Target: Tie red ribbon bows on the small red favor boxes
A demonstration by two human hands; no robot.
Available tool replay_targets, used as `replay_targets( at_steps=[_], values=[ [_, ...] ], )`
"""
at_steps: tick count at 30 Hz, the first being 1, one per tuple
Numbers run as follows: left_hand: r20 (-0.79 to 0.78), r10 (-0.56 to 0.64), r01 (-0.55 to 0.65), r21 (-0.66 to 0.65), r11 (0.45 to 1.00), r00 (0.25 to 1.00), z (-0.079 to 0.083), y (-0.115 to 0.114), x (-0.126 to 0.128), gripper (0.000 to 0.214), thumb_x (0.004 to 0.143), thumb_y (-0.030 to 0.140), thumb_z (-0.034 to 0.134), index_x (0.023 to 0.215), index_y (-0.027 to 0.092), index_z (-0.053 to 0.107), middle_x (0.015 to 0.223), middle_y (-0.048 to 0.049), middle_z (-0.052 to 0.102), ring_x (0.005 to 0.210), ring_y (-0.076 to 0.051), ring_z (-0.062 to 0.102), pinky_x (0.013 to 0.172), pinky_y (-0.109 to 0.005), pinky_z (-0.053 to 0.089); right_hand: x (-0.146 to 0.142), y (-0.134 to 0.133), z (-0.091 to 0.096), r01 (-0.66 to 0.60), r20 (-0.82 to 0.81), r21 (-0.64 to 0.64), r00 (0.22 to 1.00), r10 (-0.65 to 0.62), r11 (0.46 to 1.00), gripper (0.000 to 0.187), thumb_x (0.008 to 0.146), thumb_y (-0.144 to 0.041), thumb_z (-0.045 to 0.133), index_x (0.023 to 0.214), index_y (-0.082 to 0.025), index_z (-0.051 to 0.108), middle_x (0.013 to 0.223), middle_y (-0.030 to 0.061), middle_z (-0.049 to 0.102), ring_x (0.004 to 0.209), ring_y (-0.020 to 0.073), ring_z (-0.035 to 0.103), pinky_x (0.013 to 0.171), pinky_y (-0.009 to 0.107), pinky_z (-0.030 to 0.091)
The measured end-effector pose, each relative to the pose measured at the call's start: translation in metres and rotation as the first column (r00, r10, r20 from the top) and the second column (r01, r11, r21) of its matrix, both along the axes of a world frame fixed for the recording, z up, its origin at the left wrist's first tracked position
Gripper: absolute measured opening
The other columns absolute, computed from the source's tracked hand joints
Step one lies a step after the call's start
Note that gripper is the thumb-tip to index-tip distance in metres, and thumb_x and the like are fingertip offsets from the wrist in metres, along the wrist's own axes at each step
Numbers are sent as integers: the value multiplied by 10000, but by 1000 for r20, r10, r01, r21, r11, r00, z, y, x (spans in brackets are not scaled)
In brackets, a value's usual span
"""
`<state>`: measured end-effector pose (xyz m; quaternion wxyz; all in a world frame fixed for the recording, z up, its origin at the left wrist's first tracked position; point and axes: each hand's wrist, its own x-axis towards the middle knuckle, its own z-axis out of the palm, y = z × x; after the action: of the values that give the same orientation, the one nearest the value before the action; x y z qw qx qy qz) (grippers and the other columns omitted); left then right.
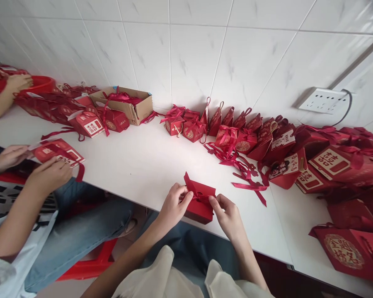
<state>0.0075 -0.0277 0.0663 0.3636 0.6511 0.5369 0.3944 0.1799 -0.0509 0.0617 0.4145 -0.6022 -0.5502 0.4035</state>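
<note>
Between my two hands a small red gift box (202, 212) rests at the front edge of the white table. A dark red ribbon (201, 197) crosses its top, gathered in the middle in what looks like a knot or bow. My left hand (176, 201) pinches the ribbon on the left side, and one ribbon end sticks up beyond the fingers. On the right, my right hand (225, 211) pinches the ribbon near the box's corner with thumb and forefinger. Loose red ribbons (236, 163) lie on the table beyond my right hand.
Finished-looking red boxes (332, 165) pile up along the right and the wall. A cardboard box (136, 109) holds ribbons at the back. To the left, a co-worker's hands (51, 176) hold a red box (60, 151). Farther off, another person's arm reaches to a red basin (43, 84).
</note>
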Motion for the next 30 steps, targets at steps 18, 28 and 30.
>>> replay_targets(
  at_steps=[18,28,30],
  values=[
    [193,38,-26,-65,998,980,-8,1,7,301,876,351,404,622,209,332,663,19,390,599,-121,426,584,-240,408,5,7,-21,-105,-391,22,914,105,994,439,818,-557,579,621,-201,412,566,-48,375,524,110,319,515,236,290],
    [256,6,27,-125,992,967,-7,1,4,302,884,370,392,640,205,327,667,24,360,594,-113,382,566,-235,370,8,11,-34,-135,-438,21,889,130,991,435,836,-540,570,628,-202,394,560,-54,356,505,98,304,506,234,273],
    [260,-11,43,-117,992,966,-9,1,4,300,888,368,390,646,203,331,679,23,360,599,-111,379,568,-234,365,8,12,-35,-132,-421,23,898,130,991,445,832,-557,562,624,-205,386,560,-52,358,503,99,309,503,235,277]
  ],
)
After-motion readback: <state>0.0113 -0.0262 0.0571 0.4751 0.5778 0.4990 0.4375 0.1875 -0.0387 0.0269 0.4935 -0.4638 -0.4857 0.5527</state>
